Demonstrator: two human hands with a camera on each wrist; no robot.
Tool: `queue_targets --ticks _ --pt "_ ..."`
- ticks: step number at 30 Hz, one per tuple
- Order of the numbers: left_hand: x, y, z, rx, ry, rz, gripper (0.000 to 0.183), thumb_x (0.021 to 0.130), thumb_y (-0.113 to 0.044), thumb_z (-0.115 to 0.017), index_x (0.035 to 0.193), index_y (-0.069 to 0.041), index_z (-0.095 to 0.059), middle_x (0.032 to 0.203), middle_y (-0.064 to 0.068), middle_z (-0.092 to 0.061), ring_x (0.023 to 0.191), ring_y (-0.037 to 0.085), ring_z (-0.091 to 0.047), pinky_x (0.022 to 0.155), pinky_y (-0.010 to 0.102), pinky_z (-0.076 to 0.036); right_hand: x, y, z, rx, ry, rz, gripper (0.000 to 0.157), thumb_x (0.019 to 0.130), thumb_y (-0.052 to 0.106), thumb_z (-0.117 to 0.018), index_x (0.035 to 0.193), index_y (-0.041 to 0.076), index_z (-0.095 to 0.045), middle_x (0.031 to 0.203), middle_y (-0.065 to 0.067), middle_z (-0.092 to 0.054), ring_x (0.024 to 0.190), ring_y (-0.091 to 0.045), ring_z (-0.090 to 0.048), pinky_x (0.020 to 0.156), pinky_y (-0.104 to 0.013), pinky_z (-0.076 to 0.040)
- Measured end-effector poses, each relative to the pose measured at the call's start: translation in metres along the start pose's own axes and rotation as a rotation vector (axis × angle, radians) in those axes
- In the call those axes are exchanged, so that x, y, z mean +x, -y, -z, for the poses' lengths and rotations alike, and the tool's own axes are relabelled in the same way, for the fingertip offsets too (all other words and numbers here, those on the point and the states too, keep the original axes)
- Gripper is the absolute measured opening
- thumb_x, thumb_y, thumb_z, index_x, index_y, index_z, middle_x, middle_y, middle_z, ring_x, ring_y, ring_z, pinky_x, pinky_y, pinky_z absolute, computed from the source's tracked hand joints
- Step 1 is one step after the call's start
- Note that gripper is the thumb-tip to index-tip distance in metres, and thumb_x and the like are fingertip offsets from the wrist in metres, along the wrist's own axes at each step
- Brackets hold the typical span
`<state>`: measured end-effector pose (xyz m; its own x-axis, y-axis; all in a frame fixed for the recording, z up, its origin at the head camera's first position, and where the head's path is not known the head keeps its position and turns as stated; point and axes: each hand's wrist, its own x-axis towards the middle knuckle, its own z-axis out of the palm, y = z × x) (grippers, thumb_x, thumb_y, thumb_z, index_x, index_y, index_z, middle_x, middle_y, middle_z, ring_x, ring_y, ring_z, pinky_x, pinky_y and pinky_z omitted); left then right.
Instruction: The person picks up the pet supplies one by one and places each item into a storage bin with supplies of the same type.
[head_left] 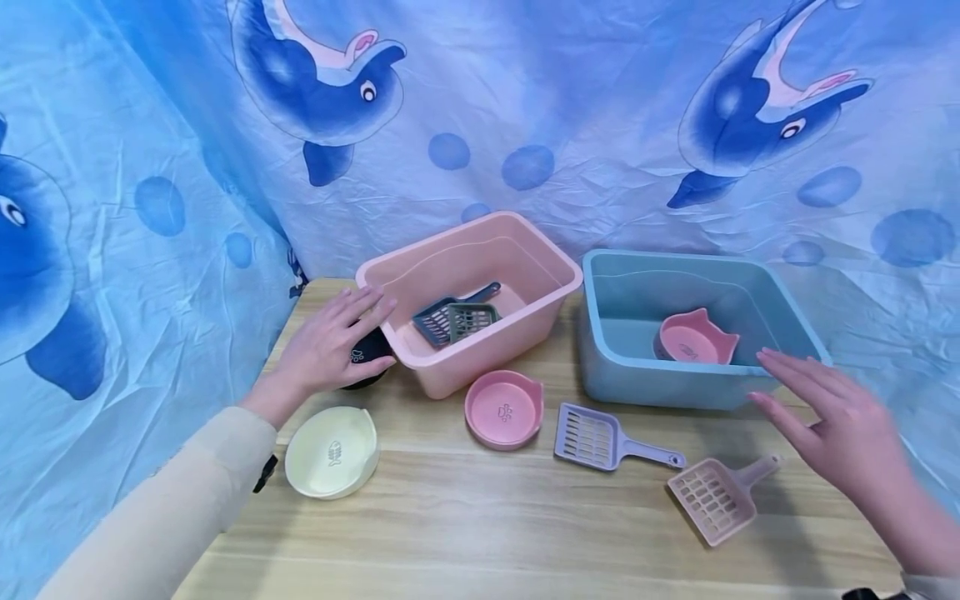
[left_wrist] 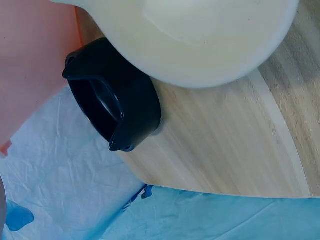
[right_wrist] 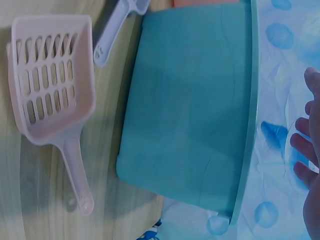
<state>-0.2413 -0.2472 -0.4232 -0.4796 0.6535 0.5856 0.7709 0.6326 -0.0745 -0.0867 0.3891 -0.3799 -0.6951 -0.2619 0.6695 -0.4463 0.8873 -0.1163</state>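
My left hand, fingers straight and spread, hovers over a black cat-eared bowl by the left end of a pink litter box. It holds nothing. Inside that box lie a dark blue litter scoop and a dark green scoop. My right hand, fingers extended and holding nothing, is at the front right corner of a blue litter box. A pink cat-eared bowl sits in the blue box. Below the right hand, a pink scoop lies on the table.
On the wooden table stand a pale yellow bowl at left and another pink bowl in the middle. A purple scoop lies before the blue box. A blue dolphin-print cloth hangs behind and at left.
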Motion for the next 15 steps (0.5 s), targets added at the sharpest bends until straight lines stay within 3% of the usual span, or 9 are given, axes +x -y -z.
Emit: queue_targets --ticks 2,5,8,10,12,15 --pt "0.000 0.000 -0.002 0.006 -0.019 -0.018 0.088 0.106 -0.074 -0.036 0.148 -0.001 -0.061 0.146 0.027 -0.062 0.136 0.047 -0.058 0.119 0.060 -0.043 0.000 0.006 0.001 0.014 0.014 0.000 0.076 0.101 0.077 -0.049 0.134 0.015 -0.076 0.123 -0.018 -0.077 0.138 0.021 -0.034 0.110 0.001 -0.023" --pt "0.000 0.001 -0.006 0.011 -0.045 -0.047 0.085 0.108 -0.071 -0.036 0.146 0.000 -0.062 0.144 0.027 -0.063 0.134 0.046 -0.059 0.116 0.061 -0.047 0.000 0.015 -0.001 0.018 0.024 0.016 0.076 0.102 0.077 -0.046 0.131 0.015 -0.078 0.114 -0.017 -0.079 0.130 0.022 -0.042 0.096 -0.009 -0.044" --pt "0.000 0.001 -0.008 0.005 -0.068 -0.066 0.083 0.109 -0.070 -0.036 0.143 0.001 -0.064 0.144 0.027 -0.063 0.133 0.046 -0.060 0.111 0.062 -0.050 -0.001 0.021 -0.003 0.052 0.050 0.033 0.073 0.103 0.075 -0.047 0.128 0.014 -0.079 0.111 -0.016 -0.079 0.126 0.022 -0.045 0.087 -0.016 -0.045" --pt "-0.001 0.000 -0.010 -0.004 -0.079 -0.069 0.083 0.109 -0.069 -0.036 0.142 0.001 -0.065 0.145 0.027 -0.063 0.133 0.046 -0.060 0.110 0.062 -0.050 -0.003 0.025 -0.005 0.087 0.068 0.030 0.066 0.103 0.071 -0.054 0.127 0.015 -0.080 0.111 -0.014 -0.079 0.128 0.023 -0.042 0.093 -0.011 -0.044" --pt "-0.001 0.000 -0.011 -0.012 -0.090 -0.073 0.081 0.109 -0.068 -0.037 0.141 0.002 -0.065 0.145 0.027 -0.062 0.133 0.046 -0.060 0.109 0.063 -0.051 -0.005 0.029 -0.007 0.132 0.087 0.029 0.051 0.101 0.058 -0.069 0.126 0.015 -0.080 0.113 -0.013 -0.079 0.131 0.022 -0.042 0.102 -0.002 -0.034" --pt "-0.001 0.000 -0.013 -0.026 -0.101 -0.074 0.078 0.110 -0.066 -0.040 0.142 0.001 -0.065 0.146 0.027 -0.062 0.132 0.047 -0.060 0.109 0.063 -0.051 -0.009 0.034 -0.011 0.169 0.118 0.027 0.041 0.090 0.034 -0.086 0.126 0.015 -0.080 0.112 -0.011 -0.080 0.128 0.021 -0.047 0.108 0.001 -0.028"
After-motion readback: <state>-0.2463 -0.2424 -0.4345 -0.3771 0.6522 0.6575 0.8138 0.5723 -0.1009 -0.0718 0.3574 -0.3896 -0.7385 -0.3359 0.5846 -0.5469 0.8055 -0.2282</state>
